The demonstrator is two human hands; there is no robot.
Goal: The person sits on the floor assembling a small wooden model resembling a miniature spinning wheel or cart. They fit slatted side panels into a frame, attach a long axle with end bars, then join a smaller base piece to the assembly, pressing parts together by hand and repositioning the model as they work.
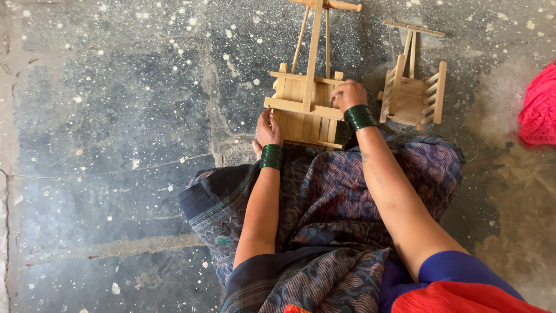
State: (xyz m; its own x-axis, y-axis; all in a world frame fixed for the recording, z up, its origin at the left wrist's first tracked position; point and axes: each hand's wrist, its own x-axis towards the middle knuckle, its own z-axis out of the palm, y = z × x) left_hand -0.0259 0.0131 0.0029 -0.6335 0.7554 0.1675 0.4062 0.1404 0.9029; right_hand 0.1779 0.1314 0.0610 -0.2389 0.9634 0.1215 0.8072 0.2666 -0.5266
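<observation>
Pale wooden slatted toy swing [305, 104], flat on speckled stone floor [116, 116]

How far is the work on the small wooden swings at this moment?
The smaller wooden swing stands assembled on the stone floor, untouched, so it looks done. In hand is the larger wooden swing: the left hand steadies its near edge and the right hand presses on its seat rail. Its frame and hanging rods are already on. What remains cannot be told.
</observation>
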